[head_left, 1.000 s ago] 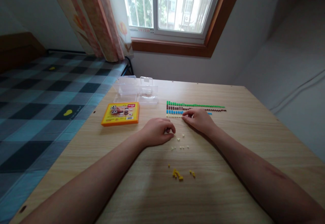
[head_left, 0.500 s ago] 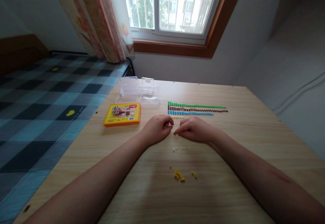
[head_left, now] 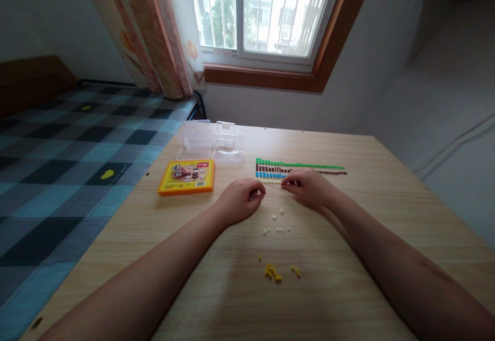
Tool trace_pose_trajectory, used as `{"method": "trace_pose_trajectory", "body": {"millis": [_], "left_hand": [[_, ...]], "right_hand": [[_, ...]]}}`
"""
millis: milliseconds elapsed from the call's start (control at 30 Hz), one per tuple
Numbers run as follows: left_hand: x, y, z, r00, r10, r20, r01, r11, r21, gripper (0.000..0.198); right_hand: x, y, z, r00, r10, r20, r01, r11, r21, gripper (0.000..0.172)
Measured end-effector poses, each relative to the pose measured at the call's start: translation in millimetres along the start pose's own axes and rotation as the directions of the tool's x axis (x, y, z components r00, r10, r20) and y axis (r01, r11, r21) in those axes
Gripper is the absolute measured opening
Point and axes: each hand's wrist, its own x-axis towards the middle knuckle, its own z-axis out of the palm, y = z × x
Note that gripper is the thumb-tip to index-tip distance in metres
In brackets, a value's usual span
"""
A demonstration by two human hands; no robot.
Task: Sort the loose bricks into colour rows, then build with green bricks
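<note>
My right hand (head_left: 307, 186) pinches a tiny cream block at the right end of a short row of cream blocks (head_left: 266, 181); the fingertips mostly hide the piece. Just left of that row's near side, my left hand (head_left: 242, 199) rests on the table with its fingers curled in, and what they hold, if anything, is hidden. Beyond the cream row run lines of blue blocks (head_left: 270, 175), brown blocks (head_left: 270, 169) and green blocks (head_left: 270, 162), partly covered by my right hand. Loose cream blocks (head_left: 274, 217) lie scattered nearer to me.
Nearest me is a small heap of yellow blocks (head_left: 272, 272), with a few yellow ones apart. A yellow-orange box (head_left: 186, 177) lies to the left on the wooden table (head_left: 348, 289). Behind it stand open clear plastic cases (head_left: 227, 154). A checkered bed (head_left: 77, 176) borders the table's left.
My right hand has moved away and to the right, from the loose cream blocks to the end of the cream row. The left hand stays nearly in place. More loose cream blocks are uncovered.
</note>
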Motion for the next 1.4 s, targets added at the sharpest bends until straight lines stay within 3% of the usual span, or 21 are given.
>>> {"method": "trace_pose_trajectory", "body": {"millis": [167,500,1167,1400], "left_hand": [[0,-1,0.2,1.0,0.005,0.018,-0.005,1.0,0.009,0.016],[0,5,-2.1,0.997,-0.025,0.078,0.019,0.997,0.069,0.015],[-1,6,-2.2,0.994,-0.01,0.111,-0.004,0.992,0.126,0.014],[1,5,-2.3,0.994,0.002,0.111,-0.017,0.991,0.131,0.014]], "right_hand": [[0,10,2,0.986,0.153,-0.067,-0.152,0.988,0.014,0.014],[1,0,11,0.972,0.202,-0.123,-0.205,0.979,-0.01,0.015],[-1,5,14,0.962,0.189,-0.196,-0.186,0.982,0.033,0.016],[-3,-2,21,0.951,0.09,-0.297,-0.07,0.995,0.077,0.02]]}}
